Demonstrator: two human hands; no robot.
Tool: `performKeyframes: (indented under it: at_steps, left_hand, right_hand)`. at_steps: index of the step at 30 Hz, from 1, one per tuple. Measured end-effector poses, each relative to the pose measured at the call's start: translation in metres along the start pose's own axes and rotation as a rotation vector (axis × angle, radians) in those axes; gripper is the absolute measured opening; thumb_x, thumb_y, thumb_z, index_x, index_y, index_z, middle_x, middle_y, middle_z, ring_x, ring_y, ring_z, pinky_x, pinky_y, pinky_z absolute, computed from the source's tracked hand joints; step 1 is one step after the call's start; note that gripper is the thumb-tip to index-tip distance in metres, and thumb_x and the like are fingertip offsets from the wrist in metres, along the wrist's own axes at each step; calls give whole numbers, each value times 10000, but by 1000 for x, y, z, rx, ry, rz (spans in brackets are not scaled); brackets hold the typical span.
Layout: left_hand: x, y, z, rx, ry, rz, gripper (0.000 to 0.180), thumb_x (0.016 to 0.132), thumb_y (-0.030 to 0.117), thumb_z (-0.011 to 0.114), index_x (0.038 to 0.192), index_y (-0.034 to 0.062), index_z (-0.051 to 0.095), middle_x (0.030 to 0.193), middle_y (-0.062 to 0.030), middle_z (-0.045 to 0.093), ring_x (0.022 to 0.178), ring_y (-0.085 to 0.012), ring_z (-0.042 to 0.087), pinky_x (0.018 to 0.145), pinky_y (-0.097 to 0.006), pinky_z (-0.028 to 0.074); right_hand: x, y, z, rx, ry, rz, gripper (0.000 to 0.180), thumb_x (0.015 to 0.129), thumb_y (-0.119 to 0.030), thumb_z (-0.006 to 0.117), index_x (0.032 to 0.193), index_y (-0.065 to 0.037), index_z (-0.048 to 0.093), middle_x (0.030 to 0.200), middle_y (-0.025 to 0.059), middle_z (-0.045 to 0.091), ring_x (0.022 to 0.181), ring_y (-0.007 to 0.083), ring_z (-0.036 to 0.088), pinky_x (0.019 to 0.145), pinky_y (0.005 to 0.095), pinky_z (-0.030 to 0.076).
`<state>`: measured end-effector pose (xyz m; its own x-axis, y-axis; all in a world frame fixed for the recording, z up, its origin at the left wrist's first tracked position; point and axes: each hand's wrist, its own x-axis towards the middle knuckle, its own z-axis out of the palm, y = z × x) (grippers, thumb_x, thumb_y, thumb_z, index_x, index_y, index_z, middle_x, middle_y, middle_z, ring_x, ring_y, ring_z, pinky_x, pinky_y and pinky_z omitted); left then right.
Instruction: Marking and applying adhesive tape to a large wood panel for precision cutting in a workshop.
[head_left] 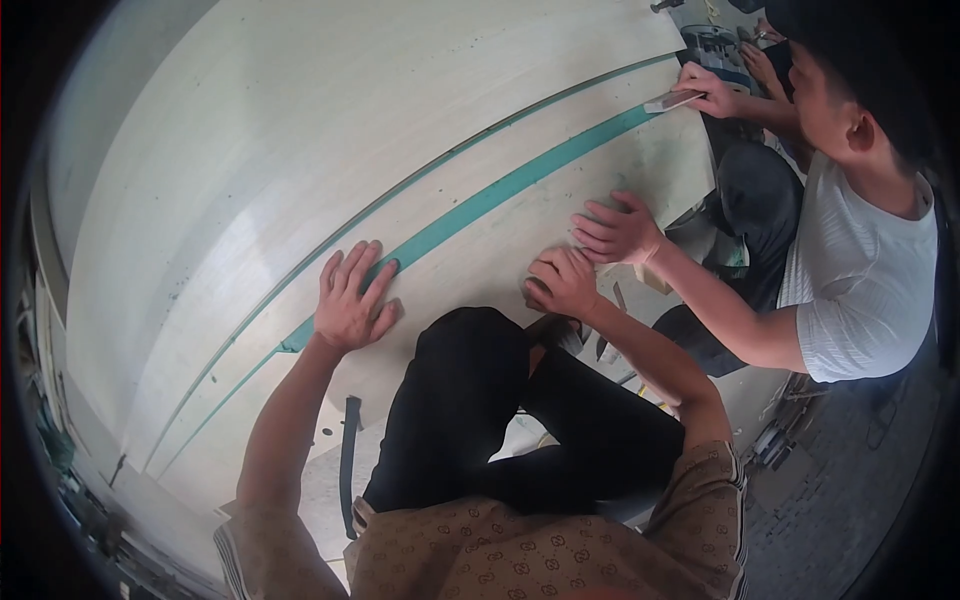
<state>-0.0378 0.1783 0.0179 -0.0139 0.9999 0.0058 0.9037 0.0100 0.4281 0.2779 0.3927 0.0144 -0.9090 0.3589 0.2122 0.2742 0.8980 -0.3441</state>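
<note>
A large pale wood-grain panel (300, 130) lies flat beneath me, crossed by a long teal tape strip (500, 190). My left hand (352, 296) lies flat with fingers spread on the panel, its fingertips on the teal strip. My right hand (562, 283) is curled, knuckles up, pressing on the panel near its lower edge; whether it holds anything is hidden. My black-trousered knee (465, 370) rests between my arms.
A co-worker in a white shirt (865, 280) crouches at the right. One of that person's hands (618, 232) presses flat on the panel beside my right hand; the other hand (712, 92) holds a flat scraper-like tool (672, 100) on the strip's far end. Clutter lies along the left edge.
</note>
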Motion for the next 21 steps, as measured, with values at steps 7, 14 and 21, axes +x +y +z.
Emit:
performKeyframes:
  at_steps: [7,14,21]
  left_hand:
    - [1,0,0,-1,1,-3,570,821,336,615,1349,139,528,1484,-150,401,1385,-325,366,1137,-534,236]
    - [1,0,0,2,11,1,562,826,343,613,1344,139,532,1482,-148,405,1383,-320,373,1136,-529,240]
    - [2,1,-1,3,17,2,569,816,340,616,1341,136,535,1472,-152,418,1377,-321,381,1136,-527,242]
  right_hand:
    - [-1,2,2,45,11,-2,281,701,-227,734,932,-127,608,899,49,574,733,234,570,635,362,421]
    - [-1,2,2,54,9,-4,283,703,-224,733,937,-128,607,905,48,577,735,237,570,635,367,419]
    - [0,2,2,50,12,-4,284,702,-228,736,937,-132,609,907,46,578,740,239,571,636,372,416]
